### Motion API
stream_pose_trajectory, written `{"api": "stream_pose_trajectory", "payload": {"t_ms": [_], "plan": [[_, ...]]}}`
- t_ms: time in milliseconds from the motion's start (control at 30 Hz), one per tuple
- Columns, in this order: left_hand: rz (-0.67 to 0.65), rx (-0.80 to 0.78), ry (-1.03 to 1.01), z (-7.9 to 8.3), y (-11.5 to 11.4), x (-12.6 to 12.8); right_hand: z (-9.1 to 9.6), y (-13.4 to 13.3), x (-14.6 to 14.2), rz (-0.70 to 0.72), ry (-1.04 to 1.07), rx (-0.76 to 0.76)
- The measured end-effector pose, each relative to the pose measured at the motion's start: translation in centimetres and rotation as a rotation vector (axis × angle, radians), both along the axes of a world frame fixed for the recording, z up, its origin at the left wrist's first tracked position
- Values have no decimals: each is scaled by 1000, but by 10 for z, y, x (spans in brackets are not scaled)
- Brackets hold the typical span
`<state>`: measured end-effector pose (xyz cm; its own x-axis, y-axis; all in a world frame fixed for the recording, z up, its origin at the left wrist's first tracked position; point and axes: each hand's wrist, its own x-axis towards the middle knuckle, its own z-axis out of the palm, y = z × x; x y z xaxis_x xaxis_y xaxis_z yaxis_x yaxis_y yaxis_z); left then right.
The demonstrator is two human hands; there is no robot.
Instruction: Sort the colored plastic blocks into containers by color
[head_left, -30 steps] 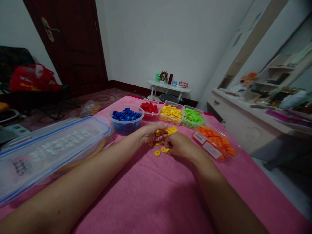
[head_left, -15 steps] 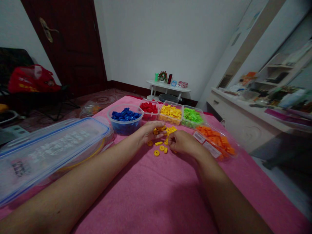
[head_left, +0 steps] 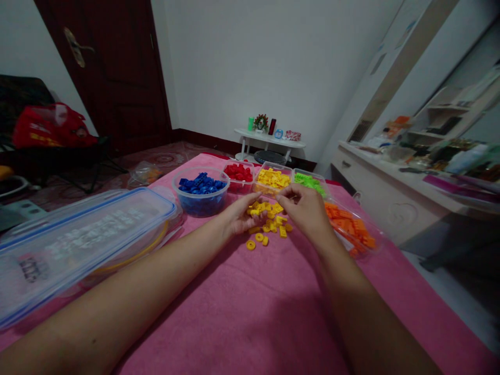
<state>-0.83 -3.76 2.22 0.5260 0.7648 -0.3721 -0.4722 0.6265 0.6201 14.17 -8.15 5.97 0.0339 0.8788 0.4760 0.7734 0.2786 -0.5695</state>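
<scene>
A small heap of yellow and orange plastic bricks (head_left: 269, 219) lies on the pink cloth (head_left: 242, 312). My left hand (head_left: 240, 216) rests on the cloth at the heap's left edge, fingers half curled and touching the pieces. My right hand (head_left: 307, 208) is lifted just above the heap, near the tub of yellow bricks (head_left: 273, 182), with fingertips pinched together; what they hold is too small to make out. A few round yellow pieces (head_left: 255, 240) lie loose in front of the heap.
Behind the heap stand a round tub of blue bricks (head_left: 201, 190), a tub of red bricks (head_left: 239, 174), a tub of green bricks (head_left: 310, 182) and a tilted tub of orange bricks (head_left: 351, 226). A large lidded clear box (head_left: 78, 239) lies left. A dresser (head_left: 390, 192) stands right.
My right hand has lifted from the cloth and moved back toward the yellow tub, fingers pinched. The heap it covered now shows. My left hand has opened slightly and stayed in place.
</scene>
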Motion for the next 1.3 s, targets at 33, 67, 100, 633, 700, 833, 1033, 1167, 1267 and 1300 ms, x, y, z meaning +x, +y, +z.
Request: {"api": "stream_pose_trajectory", "payload": {"t_ms": [33, 67, 100, 633, 700, 833, 1033, 1167, 1267, 1300], "plan": [[30, 5, 0, 1, 2, -1, -2, 0, 2, 24, -73, -87], [54, 11, -3, 2, 3, -1, -5, 0, 3, 63, -156, -181], [70, 16, -8, 3, 5, -2, -8, -1, 2, 107, -243, -271], [183, 38, 133, 2, 8, -2, -26, -12, -17, 226, -523, -467], [194, 51, 135, 0, 9, -1, -18, -9, -8, 180, -488, -411], [144, 60, 170, -5, 7, 2, 1, -5, 3, 79, -335, -282], [13, 26, 73, -6, -2, 6, 2, -4, -7, 79, -111, 14], [60, 21, 4, -5, 1, 5, -5, -2, -9, 23, -47, 182], [165, 36, -14, 0, 4, 0, -9, -3, -12, -16, -50, 161], [214, 38, -30, 2, 5, -2, -11, -3, -14, -15, -74, 121]]}}
